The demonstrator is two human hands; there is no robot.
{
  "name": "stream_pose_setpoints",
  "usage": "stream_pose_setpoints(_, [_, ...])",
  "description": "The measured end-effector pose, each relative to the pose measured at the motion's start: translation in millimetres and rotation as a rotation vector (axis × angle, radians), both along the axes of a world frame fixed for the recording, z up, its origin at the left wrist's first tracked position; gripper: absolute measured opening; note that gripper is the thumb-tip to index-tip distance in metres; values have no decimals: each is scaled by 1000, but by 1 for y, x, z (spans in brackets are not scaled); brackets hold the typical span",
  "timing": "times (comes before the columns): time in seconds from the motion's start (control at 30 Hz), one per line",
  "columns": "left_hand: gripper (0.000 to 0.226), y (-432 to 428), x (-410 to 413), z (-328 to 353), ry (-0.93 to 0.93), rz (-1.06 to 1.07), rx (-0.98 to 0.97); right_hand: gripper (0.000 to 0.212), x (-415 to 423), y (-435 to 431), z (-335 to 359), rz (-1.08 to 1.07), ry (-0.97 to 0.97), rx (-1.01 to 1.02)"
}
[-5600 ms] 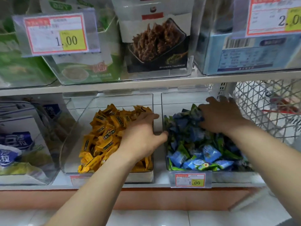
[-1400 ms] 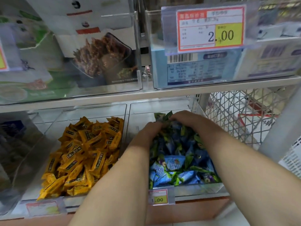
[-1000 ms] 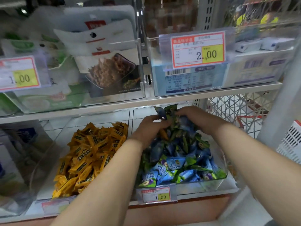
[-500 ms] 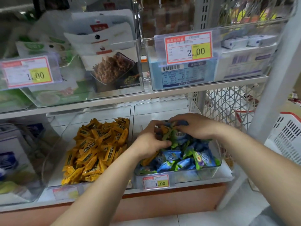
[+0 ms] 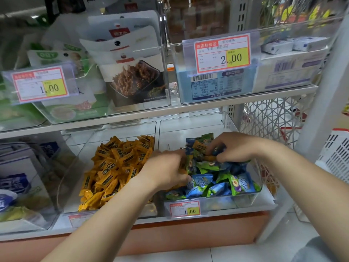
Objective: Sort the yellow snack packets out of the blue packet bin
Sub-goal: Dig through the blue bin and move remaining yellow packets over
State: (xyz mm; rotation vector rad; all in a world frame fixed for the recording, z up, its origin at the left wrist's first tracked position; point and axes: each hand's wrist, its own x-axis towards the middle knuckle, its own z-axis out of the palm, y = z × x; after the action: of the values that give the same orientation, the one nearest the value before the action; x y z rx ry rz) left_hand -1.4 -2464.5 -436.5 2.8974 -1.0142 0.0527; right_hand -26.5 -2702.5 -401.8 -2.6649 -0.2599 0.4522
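Note:
The clear blue packet bin (image 5: 247, 198) on the lower shelf holds a heap of blue and green packets (image 5: 211, 183). A yellow snack packet (image 5: 199, 147) lies on top at the back, by my right fingertips. My right hand (image 5: 236, 146) is curled over the back of the heap and pinches an orange-yellow packet between thumb and fingers. At the bin's left side, my left hand (image 5: 166, 170) is dug in with curled fingers, and yellow packet edges show under it. The neighbouring clear bin holds the yellow packet pile (image 5: 115, 169).
A price tag (image 5: 186, 208) hangs on the blue bin's front. The upper shelf (image 5: 207, 106) overhangs both bins, carrying clear boxes of bagged snacks. A white wire mesh panel (image 5: 272, 120) and a white basket (image 5: 338, 154) stand to the right. Boxed goods fill the bin at far left.
Both hands have sunk lower into the blue and green heap. My left hand has shifted towards the bin's left wall, and a yellow packet now shows at the right fingertips.

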Motion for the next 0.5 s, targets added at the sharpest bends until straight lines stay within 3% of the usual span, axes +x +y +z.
stream_pose_setpoints(0.17, [64,3,0,-13,-65,-14,105,28,6,-4,-8,-38,-1,0])
stream_pose_setpoints(0.3, [55,4,2,-24,-116,11,34,29,5,-1,-9,-37,-46,-54])
stream_pose_setpoints(0.43, [61,4,5,-27,-124,4,1,50,6,3,-9,-3,-11,-125])
stream_pose_setpoints(0.5, [56,4,6,-26,-116,-7,-17,47,7,3,-10,7,-13,-135])
